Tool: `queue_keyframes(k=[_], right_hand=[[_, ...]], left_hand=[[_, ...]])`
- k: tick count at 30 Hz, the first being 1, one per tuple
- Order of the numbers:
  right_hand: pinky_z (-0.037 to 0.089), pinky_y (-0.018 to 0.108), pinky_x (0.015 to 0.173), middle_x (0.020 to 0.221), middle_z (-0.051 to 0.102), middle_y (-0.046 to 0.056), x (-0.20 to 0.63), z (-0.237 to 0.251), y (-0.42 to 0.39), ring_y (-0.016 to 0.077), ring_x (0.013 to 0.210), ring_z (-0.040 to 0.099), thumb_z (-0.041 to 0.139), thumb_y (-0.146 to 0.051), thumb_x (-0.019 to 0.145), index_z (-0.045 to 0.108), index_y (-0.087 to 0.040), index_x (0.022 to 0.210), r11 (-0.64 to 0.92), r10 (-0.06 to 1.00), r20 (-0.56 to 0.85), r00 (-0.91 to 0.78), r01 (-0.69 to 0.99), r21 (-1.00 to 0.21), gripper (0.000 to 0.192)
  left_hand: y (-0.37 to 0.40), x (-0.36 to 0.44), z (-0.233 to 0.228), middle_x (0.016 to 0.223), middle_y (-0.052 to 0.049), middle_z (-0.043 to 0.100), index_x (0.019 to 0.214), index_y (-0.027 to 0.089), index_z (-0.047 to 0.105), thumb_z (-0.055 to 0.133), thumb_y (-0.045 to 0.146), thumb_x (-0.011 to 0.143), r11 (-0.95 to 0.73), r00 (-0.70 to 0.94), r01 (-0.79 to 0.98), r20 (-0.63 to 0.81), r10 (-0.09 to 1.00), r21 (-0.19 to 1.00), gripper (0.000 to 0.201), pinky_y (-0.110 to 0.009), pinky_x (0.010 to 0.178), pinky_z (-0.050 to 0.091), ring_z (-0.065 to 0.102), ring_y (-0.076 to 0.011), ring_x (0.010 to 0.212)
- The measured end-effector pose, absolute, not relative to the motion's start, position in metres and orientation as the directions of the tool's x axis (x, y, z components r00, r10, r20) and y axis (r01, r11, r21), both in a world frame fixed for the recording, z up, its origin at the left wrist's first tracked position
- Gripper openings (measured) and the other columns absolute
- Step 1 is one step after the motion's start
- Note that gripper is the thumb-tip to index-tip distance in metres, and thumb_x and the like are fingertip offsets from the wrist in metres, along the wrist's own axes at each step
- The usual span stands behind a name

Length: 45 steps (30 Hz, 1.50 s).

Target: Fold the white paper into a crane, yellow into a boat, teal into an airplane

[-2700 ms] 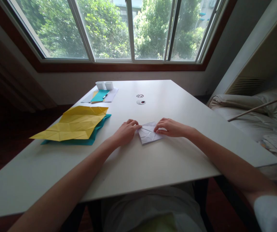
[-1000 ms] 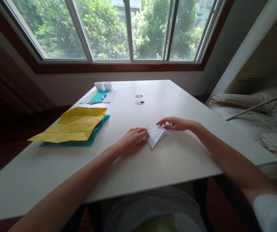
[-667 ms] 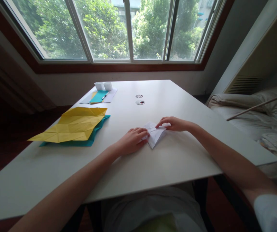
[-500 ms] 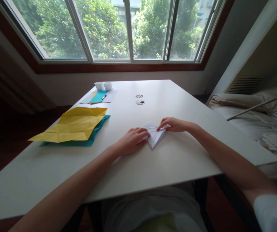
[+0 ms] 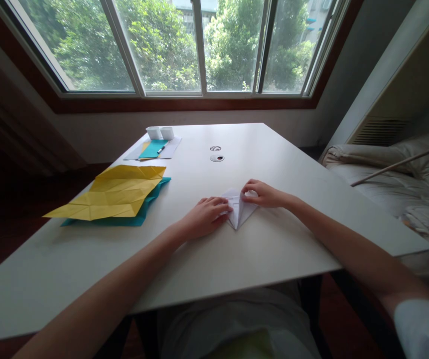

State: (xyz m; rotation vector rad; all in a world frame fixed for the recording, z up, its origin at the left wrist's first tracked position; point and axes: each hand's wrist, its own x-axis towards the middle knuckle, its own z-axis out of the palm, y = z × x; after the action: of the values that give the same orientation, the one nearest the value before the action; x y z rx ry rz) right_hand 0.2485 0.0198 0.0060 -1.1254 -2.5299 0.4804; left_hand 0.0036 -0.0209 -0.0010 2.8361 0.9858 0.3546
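Flap on the right side of the small white folded sheet of paper [image 5: 235, 214] is now lifted on edge, where it lay nearly flat in the frame just before; the right hand [image 5: 263, 193] has shifted slightly with it. Left hand [image 5: 206, 218] unchanged. Paper position: just right of and below frame centre, on the white flat-topped table [image 5: 207, 274], one point toward the lower edge of the frame.

Grip, right: thumb and fingertips together, pinched on the lifted flap. Grip, left: fingers laid over the left part of the paper; cannot tell whether the thumb closes on it.

Left of frame centre: large creased yellow paper sheet [image 5: 117, 194] lying over a creased teal paper sheet [image 5: 150, 203], well apart from the left hand.

Above these, upper left of centre: white flat sheet [image 5: 175, 148] bearing a smaller flat teal sheet [image 5: 152, 148], with a slim black-and-white pen [image 5: 163, 147] on it. Two small white tapered containers stand side by side at its far edge.

Top of frame: sliding window [image 5: 162, 50], green trees outside. Right edge: pale cushioned sofa [image 5: 367, 169].
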Motion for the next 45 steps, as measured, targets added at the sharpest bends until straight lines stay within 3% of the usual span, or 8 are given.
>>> queue_keyframes(k=[6, 9, 13, 17, 22, 31, 37, 45], right_hand=[[0.039, 0.035, 0.081, 0.102, 0.056, 0.008, 0.233, -0.002, 0.009, 0.0217, 0.093, 0.052, 0.054, -0.037, 0.080, 0.055, -0.021, 0.104, 0.546, 0.838, 0.204, -0.506, 0.784, -0.297, 0.028], [0.039, 0.035, 0.078, 0.098, 0.057, 0.006, 0.227, -0.003, 0.004, 0.0219, 0.091, 0.051, 0.054, -0.036, 0.080, 0.055, -0.022, 0.099, 0.505, 0.860, 0.229, -0.456, 0.826, -0.252, 0.023], [0.037, 0.036, 0.080, 0.097, 0.059, 0.007, 0.223, 0.001, 0.000, 0.0241, 0.096, 0.050, 0.052, -0.037, 0.083, 0.060, -0.022, 0.086, 0.512, 0.852, 0.225, -0.472, 0.841, -0.177, 0.017], [0.036, 0.040, 0.082, 0.099, 0.061, 0.009, 0.222, 0.010, -0.006, 0.0271, 0.099, 0.050, 0.053, -0.046, 0.080, 0.061, -0.022, 0.092, 0.553, 0.831, 0.160, -0.533, 0.823, -0.129, 0.028], [0.035, 0.044, 0.085, 0.104, 0.059, 0.012, 0.222, 0.014, -0.013, 0.0303, 0.101, 0.049, 0.055, -0.065, 0.070, 0.058, -0.022, 0.103, 0.571, 0.821, 0.099, -0.563, 0.810, -0.132, 0.054], [0.035, 0.046, 0.088, 0.110, 0.054, 0.013, 0.223, 0.013, -0.016, 0.0321, 0.103, 0.047, 0.055, -0.075, 0.057, 0.052, -0.021, 0.110, 0.585, 0.810, 0.059, -0.583, 0.797, -0.149, 0.075], [0.036, 0.045, 0.088, 0.110, 0.053, 0.012, 0.226, 0.013, -0.014, 0.0312, 0.102, 0.048, 0.058, -0.073, 0.057, 0.052, -0.022, 0.109, 0.587, 0.805, 0.048, -0.591, 0.783, -0.207, 0.074], [0.038, 0.040, 0.086, 0.108, 0.056, 0.009, 0.239, 0.014, -0.001, 0.0263, 0.101, 0.048, 0.060, -0.053, 0.073, 0.056, -0.024, 0.108, 0.631, 0.749, 0.041, -0.662, 0.692, -0.350, 0.046]], left_hand=[[-0.024, 0.008, 0.000, 0.119, -0.004, 0.056, 0.110, 0.028, 0.056, 0.039, 0.034, 0.090, -0.760, 0.733, 0.627, 0.202, 0.649, 0.170, 0.027, -0.040, 0.095, 0.035, 0.050, -0.0214, 0.110], [-0.026, 0.009, 0.001, 0.117, -0.004, 0.057, 0.108, 0.027, 0.056, 0.041, 0.034, 0.089, -0.747, 0.718, 0.644, 0.207, 0.665, 0.167, 0.026, -0.040, 0.095, 0.035, 0.050, -0.0213, 0.108], [-0.029, 0.011, 0.002, 0.117, -0.004, 0.057, 0.108, 0.026, 0.054, 0.043, 0.033, 0.087, -0.730, 0.700, 0.665, 0.210, 0.683, 0.157, 0.025, -0.041, 0.095, 0.035, 0.050, -0.0219, 0.108], [-0.030, 0.011, 0.002, 0.117, -0.004, 0.056, 0.109, 0.026, 0.054, 0.043, 0.032, 0.086, -0.722, 0.691, 0.675, 0.213, 0.691, 0.152, 0.026, -0.042, 0.094, 0.035, 0.050, -0.0228, 0.108], [-0.030, 0.011, 0.002, 0.116, -0.005, 0.057, 0.108, 0.025, 0.054, 0.045, 0.030, 0.084, -0.716, 0.684, 0.680, 0.213, 0.697, 0.161, 0.026, -0.042, 0.094, 0.035, 0.051, -0.0226, 0.107], [-0.030, 0.012, 0.001, 0.115, -0.005, 0.058, 0.106, 0.024, 0.055, 0.047, 0.028, 0.083, -0.720, 0.687, 0.675, 0.217, 0.693, 0.160, 0.025, -0.041, 0.094, 0.035, 0.051, -0.0224, 0.107], [-0.031, 0.013, 0.003, 0.109, -0.005, 0.060, 0.103, 0.025, 0.060, 0.047, 0.026, 0.084, -0.752, 0.710, 0.644, 0.256, 0.656, 0.141, 0.023, -0.040, 0.092, 0.035, 0.051, -0.0221, 0.103], [-0.042, 0.017, 0.014, 0.094, -0.004, 0.064, 0.096, 0.023, 0.063, 0.043, 0.021, 0.086, -0.870, 0.846, 0.483, 0.205, 0.492, 0.097, 0.024, -0.032, 0.087, 0.037, 0.058, -0.0165, 0.088]])
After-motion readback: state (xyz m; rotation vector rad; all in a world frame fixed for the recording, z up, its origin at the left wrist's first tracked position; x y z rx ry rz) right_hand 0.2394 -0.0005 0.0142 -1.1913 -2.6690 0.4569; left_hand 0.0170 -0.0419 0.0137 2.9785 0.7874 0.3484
